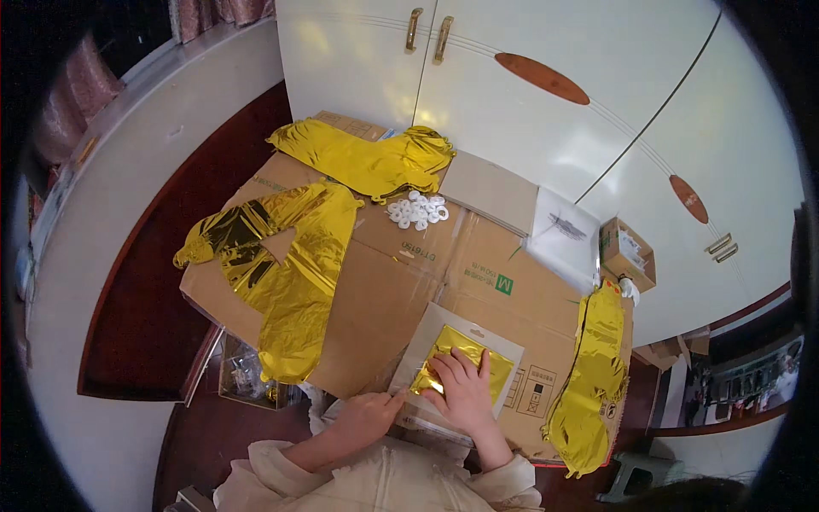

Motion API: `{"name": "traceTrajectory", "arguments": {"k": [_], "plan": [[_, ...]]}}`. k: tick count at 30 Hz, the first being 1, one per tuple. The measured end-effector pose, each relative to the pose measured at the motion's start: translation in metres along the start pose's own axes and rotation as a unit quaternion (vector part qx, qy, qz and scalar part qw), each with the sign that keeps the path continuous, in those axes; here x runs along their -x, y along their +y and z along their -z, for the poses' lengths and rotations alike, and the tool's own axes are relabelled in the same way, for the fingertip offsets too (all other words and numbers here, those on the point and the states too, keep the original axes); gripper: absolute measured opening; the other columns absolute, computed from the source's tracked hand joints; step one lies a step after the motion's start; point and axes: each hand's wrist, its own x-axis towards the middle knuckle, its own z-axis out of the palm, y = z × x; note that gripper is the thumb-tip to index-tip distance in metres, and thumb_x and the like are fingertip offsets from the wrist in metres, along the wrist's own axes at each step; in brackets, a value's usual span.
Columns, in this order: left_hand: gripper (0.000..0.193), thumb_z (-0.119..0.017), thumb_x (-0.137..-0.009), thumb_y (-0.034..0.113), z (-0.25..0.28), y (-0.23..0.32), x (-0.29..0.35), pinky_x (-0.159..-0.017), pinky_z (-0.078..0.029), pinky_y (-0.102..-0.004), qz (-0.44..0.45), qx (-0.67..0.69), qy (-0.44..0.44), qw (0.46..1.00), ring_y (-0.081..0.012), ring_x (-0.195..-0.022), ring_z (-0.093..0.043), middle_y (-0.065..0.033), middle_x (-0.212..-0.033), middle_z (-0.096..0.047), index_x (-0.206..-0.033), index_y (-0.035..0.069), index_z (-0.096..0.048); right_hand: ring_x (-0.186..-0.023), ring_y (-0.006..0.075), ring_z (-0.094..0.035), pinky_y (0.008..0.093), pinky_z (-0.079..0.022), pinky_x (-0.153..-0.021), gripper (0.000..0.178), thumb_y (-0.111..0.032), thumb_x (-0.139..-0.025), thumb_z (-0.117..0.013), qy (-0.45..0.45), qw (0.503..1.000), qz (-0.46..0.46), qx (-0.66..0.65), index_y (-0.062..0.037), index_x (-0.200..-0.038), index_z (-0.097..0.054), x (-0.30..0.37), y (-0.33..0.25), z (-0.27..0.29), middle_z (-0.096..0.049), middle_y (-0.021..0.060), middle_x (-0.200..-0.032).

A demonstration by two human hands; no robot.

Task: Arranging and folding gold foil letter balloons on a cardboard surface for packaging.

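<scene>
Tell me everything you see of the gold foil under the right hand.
The gold foil looks shiny, creased and folded into a flat, roughly four-sided packet. It lies over a pale sheet near the front edge of the cardboard. The right hand rests on it, fingers spread, hiding part.

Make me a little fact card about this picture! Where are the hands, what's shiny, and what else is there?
Left hand: at the near left corner of a pale packet
Right hand: fingers spread over folded gold foil
Folded foil: inside the packet or on top, I can't tell
Other shiny things: left foil, far foil, right foil
Small white rings: heaped near the far foil
Surface: brown cardboard
Behind: white cabinet doors
</scene>
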Motion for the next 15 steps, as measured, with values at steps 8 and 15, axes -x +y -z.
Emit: {"name": "traceTrajectory", "arguments": {"k": [8, 15], "plan": [[0.047, -0.060, -0.079, 0.007, 0.0008, 0.0001, 0.0000, -0.055, -0.051, -0.0355, 0.005, -0.019, -0.009, 1.000, -0.0237, -0.062, -0.062, -0.0073, -0.069, -0.058, -0.126, 0.000, -0.057, -0.129, 0.0251, -0.043, 0.0696, -0.017, -0.108, 0.039, -0.048, -0.085, -0.064, 0.000, 1.000, 0.014, -0.007, -0.0238, -0.116, -0.064, 0.0008, 0.0004, 0.0012, -0.054, -0.0013, -0.129], [0.050, -0.063, -0.077, 0.009, 0.0066, -0.0010, -0.0001, -0.058, -0.052, -0.0364, -0.002, -0.003, -0.006, 1.000, -0.0241, -0.062, -0.062, -0.0063, -0.069, -0.057, -0.126, 0.001, -0.058, -0.128, 0.0253, -0.043, 0.0699, -0.019, -0.107, 0.032, -0.044, -0.086, -0.064, 0.004, 1.000, 0.020, -0.005, -0.0257, -0.112, -0.066, 0.0007, 0.0003, 0.0017, -0.055, -0.0016, -0.128]]}}
